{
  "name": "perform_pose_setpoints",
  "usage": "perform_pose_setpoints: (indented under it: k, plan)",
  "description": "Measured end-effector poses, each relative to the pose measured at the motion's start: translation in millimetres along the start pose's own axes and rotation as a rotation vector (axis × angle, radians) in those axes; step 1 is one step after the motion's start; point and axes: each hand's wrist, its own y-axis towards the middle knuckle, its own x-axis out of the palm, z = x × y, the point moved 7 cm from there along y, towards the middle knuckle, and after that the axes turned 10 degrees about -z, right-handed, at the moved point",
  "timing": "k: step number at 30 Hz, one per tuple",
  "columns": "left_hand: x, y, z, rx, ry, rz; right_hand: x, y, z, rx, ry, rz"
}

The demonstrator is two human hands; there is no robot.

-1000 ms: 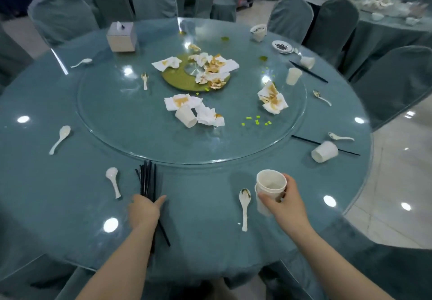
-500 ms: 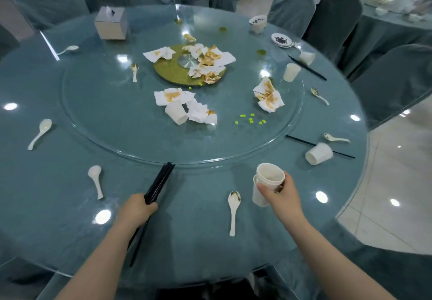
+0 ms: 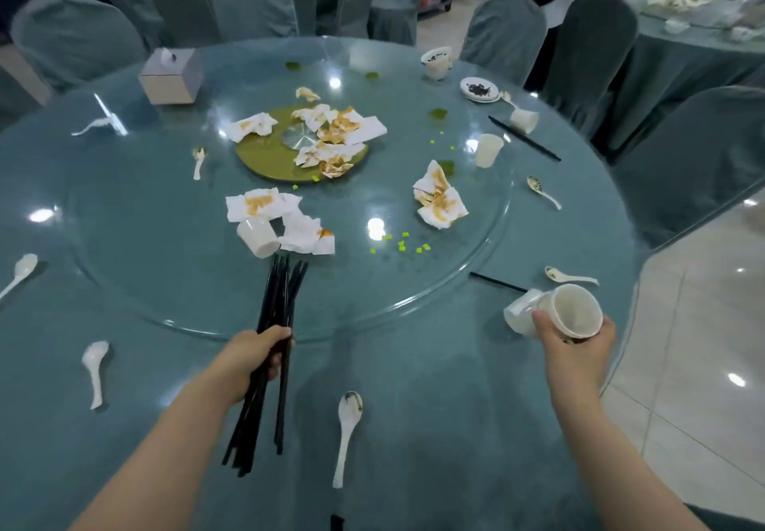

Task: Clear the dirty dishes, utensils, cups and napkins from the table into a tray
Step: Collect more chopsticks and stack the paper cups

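Banquet hall or restaurant: large round teal-clothed table [image 3: 414, 406] with glass turntable [image 3: 165, 265], rows of teal fabric-covered chairs [image 3: 252, 4], second laid table [image 3: 683, 58] behind.

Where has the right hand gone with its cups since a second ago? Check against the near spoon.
Yes. The right hand carried its cups rightward, away from the near spoon.

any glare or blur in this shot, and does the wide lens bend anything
Head view: ceiling lights glare as white spots on the glass turntable and table; the far spoon is streaked by a reflection; the table rim bows from wide-angle distortion; the background person is blurred.
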Motion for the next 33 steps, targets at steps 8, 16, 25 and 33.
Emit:
perform_pose_setpoints:
  k: [8,16,25,33]
  plan:
    - [98.4,27.6,14.3,-0.173,-0.312,-0.15,-49.6,93.5,28.1,0.093,0.005,0.09]
    - [160.8,39.1,29.4,-0.166,-0.495,-0.241,-26.6,138.6,47.3,0.08,0.007,-0.195]
    - [202.1,48.3,23.6,-0.185,-0.567,-0.189,12.7,128.2,43.7,0.077,0.167,-0.59]
    - [190.3,46.0,31.2,-0.136,-0.533,-0.161,46.9,89.1,45.1,0.089,0.05,-0.762]
